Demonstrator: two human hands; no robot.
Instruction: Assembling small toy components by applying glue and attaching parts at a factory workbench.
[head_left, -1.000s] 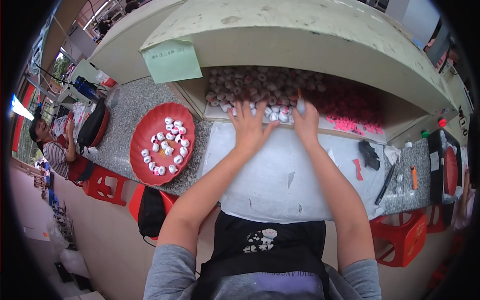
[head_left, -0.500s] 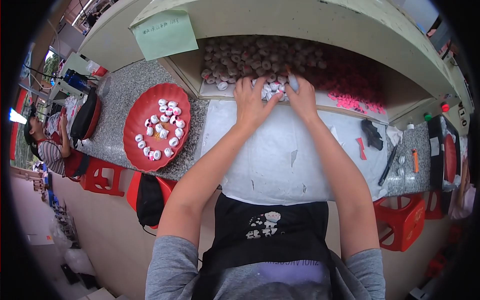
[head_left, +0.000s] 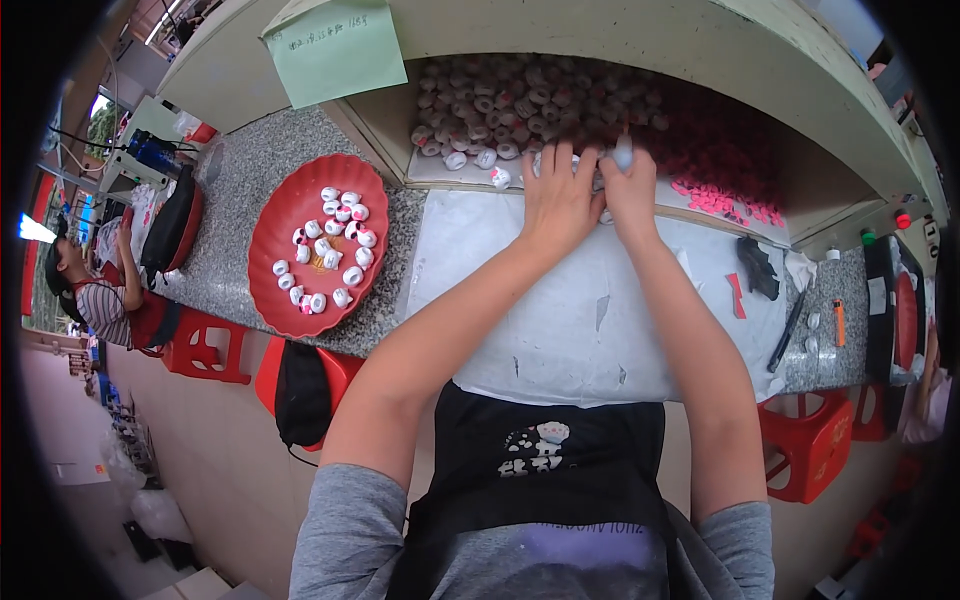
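Note:
At the front lip of a cubby packed with small white hollow pieces (head_left: 500, 110), my two hands work side by side. Fingers stretched forward and a little apart, my left hand (head_left: 562, 200) rests over some of the white pieces, its fingertips partly hidden. Close beside it, my right hand (head_left: 630, 198) grips a small translucent squeeze bottle (head_left: 623, 153) with a thin orange tip pointing up. Just left of my left hand, one white piece with pink marks (head_left: 500, 178) lies at the cubby's edge. Small pink pieces (head_left: 725, 200) are heaped in the cubby's right part.
A red scalloped bowl (head_left: 262, 240) holding several white pieces stands at left. White sheeting (head_left: 500, 330) covers the bench, with a black crumpled scrap (head_left: 757, 268), a black pen-like tool (head_left: 790, 330) and an orange stick (head_left: 839, 323) at right. Another person (head_left: 95, 280) sits far left.
My left hand has slid right, up against my right hand, uncovering white pieces at the cubby's edge. My right hand has shifted slightly right with the bottle still in it.

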